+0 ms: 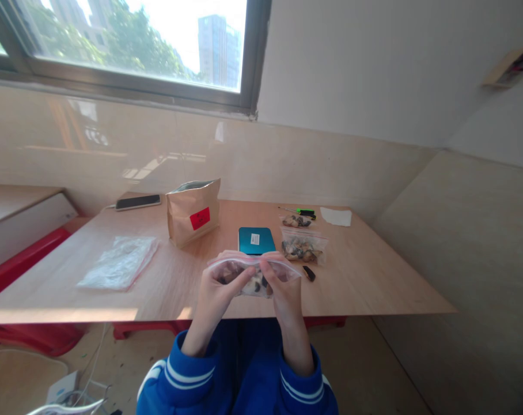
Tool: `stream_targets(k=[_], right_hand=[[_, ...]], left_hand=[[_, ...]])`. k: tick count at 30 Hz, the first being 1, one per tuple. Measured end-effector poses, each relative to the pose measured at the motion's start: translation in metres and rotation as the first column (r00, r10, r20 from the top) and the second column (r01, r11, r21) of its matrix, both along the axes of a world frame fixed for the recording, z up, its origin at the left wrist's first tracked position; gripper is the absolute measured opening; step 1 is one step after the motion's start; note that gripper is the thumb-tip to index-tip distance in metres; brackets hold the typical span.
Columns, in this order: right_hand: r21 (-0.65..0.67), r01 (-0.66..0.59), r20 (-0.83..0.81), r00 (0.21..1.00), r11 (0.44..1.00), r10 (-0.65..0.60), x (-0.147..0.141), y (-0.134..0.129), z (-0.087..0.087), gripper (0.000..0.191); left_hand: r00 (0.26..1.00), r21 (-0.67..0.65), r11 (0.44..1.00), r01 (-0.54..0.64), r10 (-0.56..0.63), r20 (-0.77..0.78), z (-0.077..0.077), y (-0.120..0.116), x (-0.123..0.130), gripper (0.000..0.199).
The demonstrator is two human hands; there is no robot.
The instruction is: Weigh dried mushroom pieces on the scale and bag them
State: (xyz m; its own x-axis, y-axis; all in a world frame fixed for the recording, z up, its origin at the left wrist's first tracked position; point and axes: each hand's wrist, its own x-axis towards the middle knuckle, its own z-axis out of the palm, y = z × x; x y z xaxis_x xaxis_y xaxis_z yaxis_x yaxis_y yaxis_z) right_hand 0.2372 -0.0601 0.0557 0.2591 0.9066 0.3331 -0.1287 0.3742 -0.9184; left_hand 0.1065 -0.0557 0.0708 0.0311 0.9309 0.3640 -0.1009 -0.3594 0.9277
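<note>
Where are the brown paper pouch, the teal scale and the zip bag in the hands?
brown paper pouch (193,212), head view, front face by the red label.
teal scale (256,240), head view, top surface.
zip bag (253,266), head view, its upper edge between both hands.

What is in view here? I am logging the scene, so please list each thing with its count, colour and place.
held zip bag: 1, clear with dark pieces inside, over the table's near edge, in both hands
filled zip bags: 2, clear with dark pieces, right of centre
flat box: 1, teal with white label, centre
paper pouch: 1, brown with red label, standing open, left of centre
empty bags: a stack, clear, at left
phone: 1, black, far left corner
pen: 1, green and black, far side
paper slip: 1, white, far right
small object: 1, black, near the filled bags
table: 1, light wood
left hand: fingers pinching the bag's top
right hand: fingers pinching the bag's top
</note>
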Motion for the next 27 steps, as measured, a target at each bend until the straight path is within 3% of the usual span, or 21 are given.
stream_targets(k=[9, 16, 20, 23, 27], right_hand=[[0.081, 0.079, 0.102, 0.991, 0.994, -0.087, -0.002, 0.001, -0.002, 0.015], [-0.003, 0.027, 0.1, 0.995, 1.0, -0.026, -0.004, -0.001, -0.003, 0.018], [-0.029, 0.069, 0.073, 0.995, 0.997, -0.067, -0.006, -0.001, -0.004, 0.021], [-0.069, 0.088, 0.072, 0.994, 0.994, -0.083, -0.001, 0.001, -0.007, 0.023], [-0.144, 0.011, 0.108, 0.994, 0.989, 0.004, 0.015, 0.004, -0.013, 0.03]], left_hand=[[0.999, 0.021, 0.999, -0.035, 0.034, 0.04, -0.005, 0.002, 0.004, 0.015], [0.991, -0.035, 0.991, -0.128, 0.129, 0.042, -0.009, -0.003, 0.007, 0.016], [0.985, -0.114, 0.981, -0.159, 0.165, 0.045, -0.015, -0.004, 0.009, 0.02], [0.991, -0.154, 0.98, -0.125, 0.13, 0.024, -0.015, 0.001, 0.007, 0.022], [0.999, -0.246, 0.968, 0.045, -0.044, 0.009, -0.013, 0.01, 0.001, 0.037]])
